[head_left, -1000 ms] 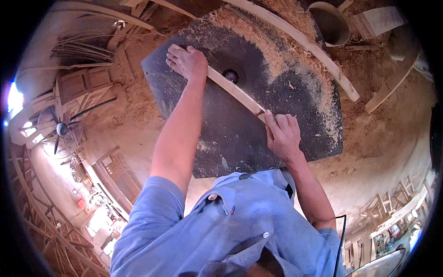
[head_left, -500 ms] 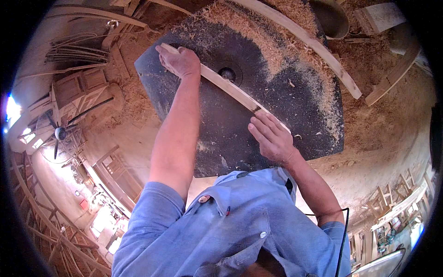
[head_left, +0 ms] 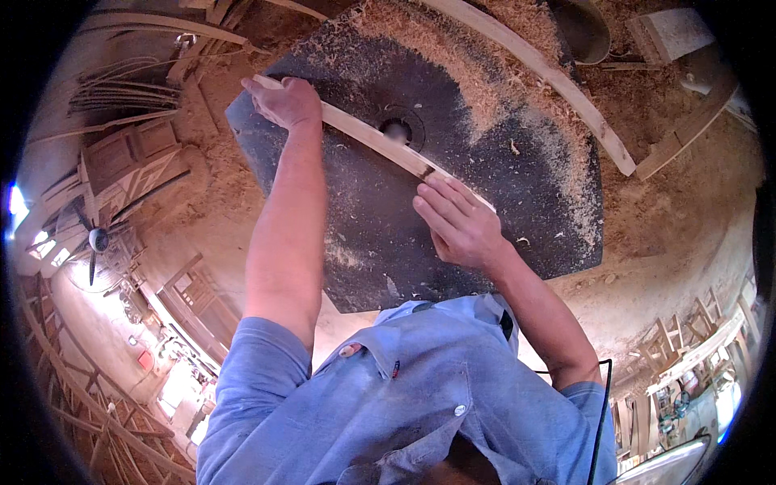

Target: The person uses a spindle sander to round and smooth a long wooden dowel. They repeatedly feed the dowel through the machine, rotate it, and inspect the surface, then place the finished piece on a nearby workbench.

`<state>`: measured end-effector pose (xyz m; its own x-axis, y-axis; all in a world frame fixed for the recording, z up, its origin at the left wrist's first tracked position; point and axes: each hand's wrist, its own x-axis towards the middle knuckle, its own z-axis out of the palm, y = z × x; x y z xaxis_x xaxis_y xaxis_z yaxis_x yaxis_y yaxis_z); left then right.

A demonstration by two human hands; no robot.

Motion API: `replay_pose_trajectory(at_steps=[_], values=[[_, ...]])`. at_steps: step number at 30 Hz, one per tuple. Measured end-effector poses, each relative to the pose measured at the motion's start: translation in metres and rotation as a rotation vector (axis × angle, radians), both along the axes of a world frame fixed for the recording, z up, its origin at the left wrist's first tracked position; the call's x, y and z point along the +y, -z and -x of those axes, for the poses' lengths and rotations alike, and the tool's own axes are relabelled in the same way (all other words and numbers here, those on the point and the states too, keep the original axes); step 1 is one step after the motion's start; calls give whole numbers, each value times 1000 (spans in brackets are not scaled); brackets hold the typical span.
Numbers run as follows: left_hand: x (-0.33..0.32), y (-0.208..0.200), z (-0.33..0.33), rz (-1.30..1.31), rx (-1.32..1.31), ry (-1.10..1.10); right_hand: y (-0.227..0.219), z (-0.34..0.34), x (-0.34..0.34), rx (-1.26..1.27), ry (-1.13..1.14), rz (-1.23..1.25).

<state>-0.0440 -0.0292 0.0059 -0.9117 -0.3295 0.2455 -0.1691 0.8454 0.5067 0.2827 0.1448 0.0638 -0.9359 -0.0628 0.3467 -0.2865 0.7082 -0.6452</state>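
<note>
A pale, narrow, slightly curved wooden strip lies slantwise across a dark machine table. At its far left end my left hand is wrapped round the wood, near the table's left corner. Close to the other end, my right hand presses its fingers together on the strip's near side, beside a dark mark in the wood. Against the strip's far edge, midway between my hands, sits a round opening with a blurred spindle at its centre.
Wood shavings cover the table's far and right parts. A longer curved board lies along the far right edge, with a dark round container beyond it. More timber lies at right; a wooden cabinet stands left.
Both hands and the wooden strip have moved left across the table, past the spindle. My right hand has also come slightly farther from my body.
</note>
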Motion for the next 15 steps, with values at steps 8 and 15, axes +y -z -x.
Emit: replay_pose_trajectory(at_steps=[8, 15], values=[[-16, -3, 21, 47, -68, -60, -2, 27, -6, 3, -14, 16], [-105, 56, 79, 108, -81, -4, 2, 49, -15, 55, -80, -20]])
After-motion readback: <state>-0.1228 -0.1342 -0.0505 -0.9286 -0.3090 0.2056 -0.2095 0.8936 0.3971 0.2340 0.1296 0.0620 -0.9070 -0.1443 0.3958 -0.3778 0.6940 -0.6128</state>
